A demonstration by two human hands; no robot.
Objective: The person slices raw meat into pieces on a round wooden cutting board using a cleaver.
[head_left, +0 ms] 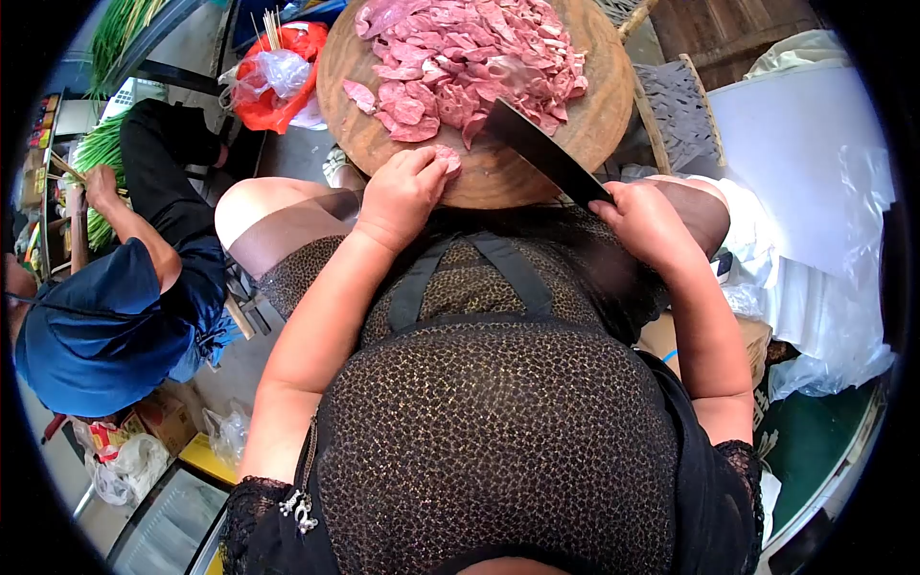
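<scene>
A round wooden chopping block (599, 105) stands in front of my knees, with a heap of sliced pink meat (470, 57) across its far part. At the block's near edge, my left hand (404, 192) has its fingers closed on a small piece of meat (448, 161). My right hand (647, 220) grips the handle of a dark-bladed cleaver (544, 153) over the block's right side. The blade slants up and left, its far end beside the meat heap. Whether the blade touches the wood I cannot tell.
A person in a blue top (96, 321) sits at the left, one hand near green stalks (99, 151). Behind the block's left side is a red plastic bag (278, 81) with thin sticks. A woven-seat chair (678, 110) and plastic sheeting (824, 297) are at the right.
</scene>
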